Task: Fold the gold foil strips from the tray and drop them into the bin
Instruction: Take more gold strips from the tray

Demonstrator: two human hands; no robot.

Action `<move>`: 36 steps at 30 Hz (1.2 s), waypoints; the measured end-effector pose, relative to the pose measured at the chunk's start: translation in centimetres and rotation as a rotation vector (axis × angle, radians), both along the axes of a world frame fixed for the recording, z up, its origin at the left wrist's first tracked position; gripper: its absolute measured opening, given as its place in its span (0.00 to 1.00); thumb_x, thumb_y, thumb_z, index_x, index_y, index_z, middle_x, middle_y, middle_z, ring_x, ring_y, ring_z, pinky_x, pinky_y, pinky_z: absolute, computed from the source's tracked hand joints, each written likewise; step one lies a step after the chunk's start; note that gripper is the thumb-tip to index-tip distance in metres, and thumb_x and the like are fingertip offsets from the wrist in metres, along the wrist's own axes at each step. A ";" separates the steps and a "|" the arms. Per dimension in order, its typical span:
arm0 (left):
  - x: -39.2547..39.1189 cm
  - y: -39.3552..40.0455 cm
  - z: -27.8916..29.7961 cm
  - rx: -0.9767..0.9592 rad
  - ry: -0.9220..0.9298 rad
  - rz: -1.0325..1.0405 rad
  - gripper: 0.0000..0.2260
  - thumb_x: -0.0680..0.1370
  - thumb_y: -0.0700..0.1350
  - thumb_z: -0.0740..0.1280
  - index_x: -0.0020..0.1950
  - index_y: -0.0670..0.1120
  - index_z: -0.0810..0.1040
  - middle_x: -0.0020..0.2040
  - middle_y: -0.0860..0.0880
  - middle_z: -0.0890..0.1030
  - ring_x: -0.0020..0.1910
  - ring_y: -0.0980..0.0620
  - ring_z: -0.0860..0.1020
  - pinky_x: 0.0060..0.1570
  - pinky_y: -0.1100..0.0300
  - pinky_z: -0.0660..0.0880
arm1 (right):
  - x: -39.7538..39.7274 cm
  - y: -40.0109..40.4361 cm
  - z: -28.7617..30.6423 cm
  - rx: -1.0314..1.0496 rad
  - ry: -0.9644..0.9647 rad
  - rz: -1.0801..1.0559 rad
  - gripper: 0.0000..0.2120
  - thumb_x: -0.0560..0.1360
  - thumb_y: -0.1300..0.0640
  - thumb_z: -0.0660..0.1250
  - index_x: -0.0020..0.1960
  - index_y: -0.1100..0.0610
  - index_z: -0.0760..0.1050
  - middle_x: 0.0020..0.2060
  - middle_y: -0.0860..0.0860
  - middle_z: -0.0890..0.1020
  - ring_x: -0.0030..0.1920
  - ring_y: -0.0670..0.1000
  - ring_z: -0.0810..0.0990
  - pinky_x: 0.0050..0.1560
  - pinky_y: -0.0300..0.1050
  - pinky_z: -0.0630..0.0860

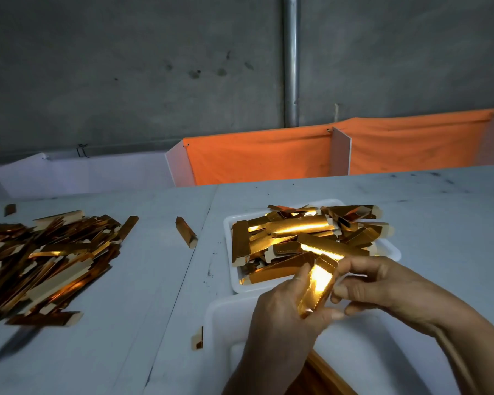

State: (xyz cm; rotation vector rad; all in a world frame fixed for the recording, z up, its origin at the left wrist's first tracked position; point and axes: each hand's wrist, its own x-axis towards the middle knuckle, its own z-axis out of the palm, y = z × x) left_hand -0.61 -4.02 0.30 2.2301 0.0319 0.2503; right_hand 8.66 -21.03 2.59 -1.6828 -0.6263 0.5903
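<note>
A white tray [391, 250] at centre right holds a heap of flat gold foil strips [303, 229]. Just in front of it, both hands hold one gold foil strip [318, 283], tilted and partly bent. My left hand [283, 317] grips its lower end from the left. Pinching its upper right edge is my right hand [380, 283]. Under my hands lies a white bin [223, 315], its inside mostly hidden by my arms.
A large pile of folded gold pieces [49, 260] covers the white table [143, 323] at the left. Single pieces lie loose at the table seam [186, 232] and beside the bin [198, 337]. An orange cloth barrier [268, 155] and grey wall stand behind.
</note>
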 end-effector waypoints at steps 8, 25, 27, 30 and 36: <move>0.5 0.1 -1.0 0.211 -0.035 -0.011 0.35 0.75 0.59 0.66 0.76 0.62 0.50 0.73 0.60 0.65 0.70 0.56 0.65 0.60 0.65 0.64 | 0.1 0.4 -0.4 -0.075 0.097 0.071 0.08 0.67 0.57 0.73 0.45 0.58 0.83 0.44 0.55 0.85 0.43 0.49 0.84 0.40 0.37 0.78; 0.5 -1.5 -1.3 0.637 -0.134 0.074 0.35 0.72 0.58 0.70 0.75 0.48 0.63 0.63 0.52 0.77 0.60 0.55 0.76 0.56 0.66 0.73 | 0.0 0.5 -0.8 -0.135 0.156 0.120 0.08 0.73 0.63 0.69 0.45 0.53 0.85 0.48 0.54 0.85 0.48 0.48 0.84 0.44 0.37 0.77; 0.2 -1.6 -1.2 0.669 -0.206 0.074 0.36 0.55 0.59 0.81 0.59 0.46 0.81 0.44 0.55 0.84 0.39 0.58 0.82 0.36 0.72 0.75 | -0.1 0.5 -0.9 -0.131 0.168 0.117 0.09 0.73 0.64 0.70 0.45 0.53 0.85 0.47 0.53 0.86 0.47 0.47 0.84 0.44 0.37 0.77; 0.4 -1.7 -1.8 0.719 -0.234 0.051 0.34 0.49 0.58 0.82 0.51 0.46 0.84 0.37 0.57 0.84 0.32 0.59 0.81 0.29 0.72 0.74 | -0.2 0.5 -1.2 -0.119 0.175 0.113 0.09 0.73 0.65 0.69 0.43 0.54 0.85 0.45 0.53 0.86 0.46 0.48 0.84 0.45 0.37 0.78; 0.0 -2.2 -1.2 0.674 -0.048 -0.044 0.34 0.74 0.57 0.69 0.75 0.46 0.61 0.62 0.52 0.78 0.57 0.55 0.77 0.56 0.64 0.73 | -0.2 0.2 -1.4 -0.072 0.183 0.127 0.05 0.71 0.64 0.71 0.46 0.57 0.83 0.46 0.56 0.85 0.49 0.51 0.84 0.46 0.39 0.78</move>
